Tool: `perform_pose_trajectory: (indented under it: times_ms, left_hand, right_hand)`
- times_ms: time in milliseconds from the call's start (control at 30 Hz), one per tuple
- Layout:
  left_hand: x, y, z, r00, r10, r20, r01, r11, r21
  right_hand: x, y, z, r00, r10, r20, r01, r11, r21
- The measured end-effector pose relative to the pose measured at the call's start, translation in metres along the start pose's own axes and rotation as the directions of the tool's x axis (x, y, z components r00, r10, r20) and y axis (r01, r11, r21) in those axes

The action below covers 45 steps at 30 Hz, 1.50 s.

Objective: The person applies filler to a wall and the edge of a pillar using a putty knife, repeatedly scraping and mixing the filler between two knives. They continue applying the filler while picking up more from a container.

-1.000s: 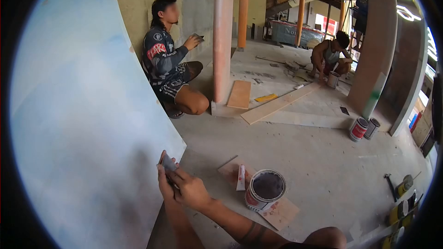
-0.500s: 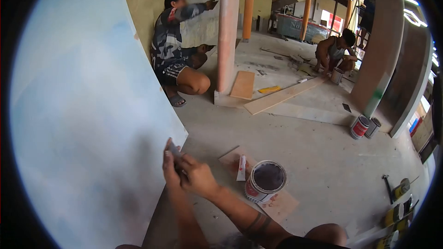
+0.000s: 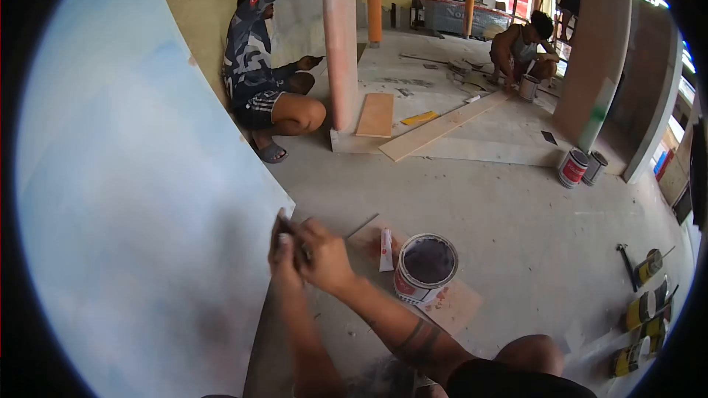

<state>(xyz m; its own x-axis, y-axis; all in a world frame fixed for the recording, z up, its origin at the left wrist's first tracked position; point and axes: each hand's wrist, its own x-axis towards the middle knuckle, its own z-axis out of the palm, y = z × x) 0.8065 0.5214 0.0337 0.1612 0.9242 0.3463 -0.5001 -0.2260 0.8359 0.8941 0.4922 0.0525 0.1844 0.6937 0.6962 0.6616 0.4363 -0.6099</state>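
My left hand (image 3: pixel 286 264) and my right hand (image 3: pixel 329 259) meet in front of the pale blue panel (image 3: pixel 147 214), both with fingers closed. Between them is a thin, flat dark-grey piece (image 3: pixel 286 226), like a scraper blade; motion blur and my fingers hide most of it. Just right of my hands stands an open can of dark grey paste (image 3: pixel 430 262) with a red and white label. A white and red tube (image 3: pixel 386 250) lies beside the can on a stained board (image 3: pixel 457 306).
A person (image 3: pixel 265 66) squats beside a pillar (image 3: pixel 340 44), and another (image 3: pixel 525 51) crouches farther back. Wooden planks (image 3: pixel 442 127) lie on a low step. Two cans (image 3: pixel 573 168) stand by the right column. Cut-open yellow-black containers (image 3: pixel 640 311) and a hammer (image 3: pixel 627 265) are at the right.
My hands have shifted slightly right, and the flat piece shows less between them. The squatting person's raised arm has gone higher and the head has lowered. My view has tilted slightly down.
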Motion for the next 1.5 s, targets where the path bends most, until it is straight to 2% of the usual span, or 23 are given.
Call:
perform_pose_trajectory:
  times_ms: [67, 167, 200, 300, 333, 467, 500, 567, 600, 667, 700, 733, 867, 1000, 1033, 1100, 1133, 1167, 1233, 1267, 1367, 1400, 1500]
  left_hand:
    - [0.010, -0.008, -0.033, 0.999, 0.012, -0.051, -0.013, 1.000, -0.014]
    - [0.014, -0.007, -0.038, 0.997, -0.010, -0.077, 0.010, 1.000, 0.007]
    - [0.014, -0.010, -0.034, 0.998, -0.029, -0.057, 0.029, 1.000, 0.002]
    - [-0.007, -0.005, 0.005, 0.996, 0.003, 0.094, 0.001, 0.999, -0.041]
    - [-0.008, -0.003, 0.014, 0.990, 0.025, 0.137, -0.016, 0.998, -0.063]
    - [0.002, -0.015, -0.008, 0.997, 0.068, 0.024, -0.071, 0.991, 0.115]
    - [0.002, 0.000, -0.013, 0.995, 0.001, 0.100, -0.003, 1.000, 0.017]
    - [0.008, -0.002, -0.037, 0.993, 0.115, 0.004, -0.114, 0.981, 0.154]
    - [0.008, 0.005, -0.033, 0.993, 0.086, -0.081, -0.074, 0.988, 0.139]
    - [0.013, 0.000, -0.036, 0.995, 0.048, -0.093, -0.044, 0.998, 0.040]
    - [0.015, -0.001, -0.037, 0.995, 0.026, -0.095, -0.027, 1.000, -0.009]
    - [0.011, -0.001, -0.031, 0.999, -0.034, 0.040, 0.043, 0.967, -0.252]
    - [0.001, -0.003, 0.019, 0.994, 0.035, 0.106, -0.027, 0.997, -0.078]
    - [-0.005, 0.020, 0.035, 0.991, 0.038, 0.128, -0.038, 0.999, -0.003]
    - [0.006, -0.001, 0.009, 0.998, 0.052, 0.038, -0.048, 0.994, -0.100]
    - [0.020, -0.013, -0.035, 0.998, 0.061, -0.027, -0.063, 0.992, -0.108]
    - [0.017, 0.013, -0.018, 0.985, 0.110, -0.134, -0.105, 0.994, 0.041]
    - [0.020, 0.007, -0.022, 0.990, 0.087, -0.109, -0.088, 0.996, -0.001]
    - [0.027, -0.008, -0.036, 0.997, 0.049, -0.056, -0.053, 0.995, -0.082]
    - [0.021, 0.002, -0.024, 0.999, -0.004, 0.038, 0.010, 0.984, -0.176]
    - [-0.004, 0.021, 0.030, 0.991, 0.099, 0.091, -0.095, 0.994, -0.049]
    - [-0.008, 0.028, 0.037, 0.985, 0.124, 0.123, -0.134, 0.987, 0.084]
    - [0.013, -0.008, 0.000, 0.981, 0.163, 0.107, -0.180, 0.969, 0.172]
  right_hand:
    - [-0.016, 0.004, 0.019, 0.991, -0.105, 0.083, 0.104, 0.995, 0.007]
    - [-0.023, -0.004, 0.022, 0.983, -0.061, 0.172, 0.045, 0.994, 0.095]
    - [-0.020, -0.006, 0.013, 0.996, -0.020, 0.085, 0.018, 0.999, 0.031]
    - [-0.001, -0.005, -0.015, 0.998, 0.068, 0.003, -0.068, 0.996, -0.058]
    - [0.007, 0.008, -0.013, 0.994, 0.097, -0.053, -0.096, 0.995, 0.019]
    - [-0.001, 0.002, -0.005, 0.999, 0.053, -0.007, -0.053, 0.998, 0.024]
    - [-0.009, 0.000, 0.006, 1.000, 0.012, 0.012, -0.012, 0.999, 0.037]
    - [-0.022, -0.004, 0.021, 0.997, -0.065, 0.044, 0.062, 0.996, 0.065]
    - [-0.021, -0.008, 0.019, 0.994, -0.071, 0.088, 0.065, 0.995, 0.076]
    - [-0.019, -0.019, 0.010, 0.981, -0.081, 0.177, 0.064, 0.993, 0.099]
    - [-0.014, -0.017, 0.002, 0.987, -0.063, 0.147, 0.052, 0.996, 0.076]
    - [-0.010, -0.014, -0.006, 0.992, -0.040, 0.117, 0.034, 0.998, 0.054]
    - [0.011, -0.005, -0.030, 0.995, 0.062, -0.077, -0.060, 0.998, 0.021]
    - [0.013, -0.001, -0.024, 0.998, 0.026, -0.050, -0.025, 1.000, 0.016]
    - [0.008, -0.001, -0.014, 0.999, -0.031, -0.022, 0.031, 1.000, 0.005]
    - [-0.002, -0.007, -0.001, 0.994, -0.097, 0.059, 0.096, 0.995, 0.024]
    - [-0.009, -0.017, 0.004, 0.989, -0.100, 0.110, 0.095, 0.994, 0.054]
    - [-0.012, -0.022, 0.005, 0.982, -0.103, 0.159, 0.091, 0.992, 0.085]
    - [-0.007, -0.021, 0.002, 0.995, -0.085, 0.051, 0.081, 0.994, 0.072]
    - [-0.005, -0.022, -0.002, 0.997, -0.072, -0.001, 0.072, 0.995, 0.071]
    - [0.016, -0.020, -0.029, 0.999, 0.046, -0.027, -0.046, 0.999, -0.025]
    - [0.020, -0.009, -0.029, 0.996, 0.038, -0.083, -0.037, 0.999, 0.020]
    - [0.019, -0.004, -0.018, 0.994, 0.042, -0.097, -0.039, 0.999, 0.033]
